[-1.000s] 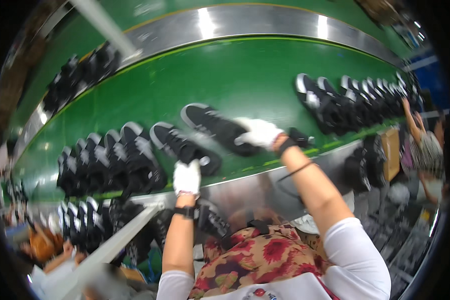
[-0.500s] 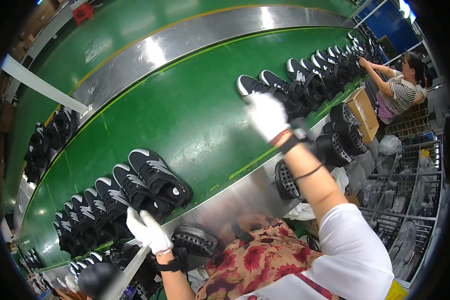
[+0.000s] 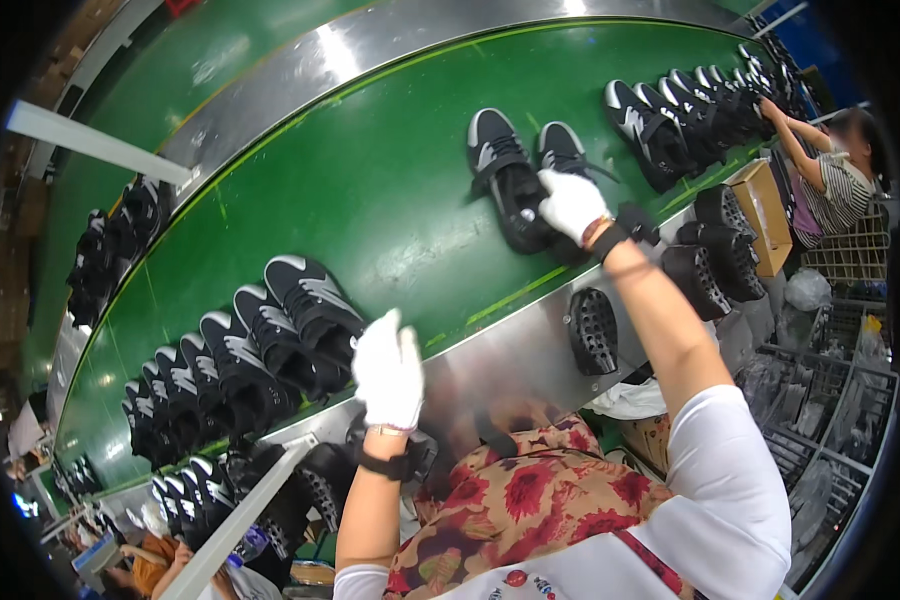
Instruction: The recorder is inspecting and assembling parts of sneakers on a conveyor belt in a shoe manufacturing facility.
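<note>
My right hand [image 3: 570,203] has carried a black shoe [image 3: 510,180] right along the belt [image 3: 390,180], fingers clamped on it. My left hand [image 3: 388,370] now hovers, fingers together, empty.

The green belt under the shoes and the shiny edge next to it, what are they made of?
The green conveyor belt looks like smooth rubber or plastic sheet: an even, slightly glossy colour with soft glare patches. The silver rim looks like polished metal, probably steel, since it mirrors the lights and the flowered clothing. The black-and-white sneaker under the gloved right hand seems synthetic leather.
</note>
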The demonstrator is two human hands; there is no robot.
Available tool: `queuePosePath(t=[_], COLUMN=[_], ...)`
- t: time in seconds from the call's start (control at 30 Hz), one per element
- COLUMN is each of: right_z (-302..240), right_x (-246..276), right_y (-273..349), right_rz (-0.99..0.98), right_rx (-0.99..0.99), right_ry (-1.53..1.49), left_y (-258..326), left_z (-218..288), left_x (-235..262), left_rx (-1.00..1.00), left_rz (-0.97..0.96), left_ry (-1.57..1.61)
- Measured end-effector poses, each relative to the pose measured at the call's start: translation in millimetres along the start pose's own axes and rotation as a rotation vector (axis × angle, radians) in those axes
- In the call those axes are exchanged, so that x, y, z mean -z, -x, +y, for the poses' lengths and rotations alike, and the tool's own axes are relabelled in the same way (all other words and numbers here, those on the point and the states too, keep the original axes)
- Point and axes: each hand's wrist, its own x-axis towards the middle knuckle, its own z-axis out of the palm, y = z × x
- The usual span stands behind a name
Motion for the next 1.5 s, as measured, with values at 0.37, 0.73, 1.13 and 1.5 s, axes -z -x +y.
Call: queuePosePath(t=[0.37, 0.73, 1.13, 1.5], right_z=[-91.9, 17.3, -15.0, -128.9], right_x=[58.0, 53.5, 68.9, 65.2], right_y=[104.6, 281.3, 275.0, 224.0], right_rz=[-0.225, -0.147, -0.021, 0.062], right_rx=[0.128, 0.053, 0.131, 0.161], right_ry=[-0.901, -0.164, -0.077, -0.639], left_y=[-44.2, -54.1, 13.3, 20.8], left_z=[16.8, -8.9, 51.3, 83.3], left_x=[-43.1, -71.4, -19.9, -41.6], left_rx=[0.565, 0.357, 0.257, 0.691], left_rz=[-0.312, -0.163, 0.039, -0.283], left_ry=[0.330, 0.185, 0.437, 1.598])
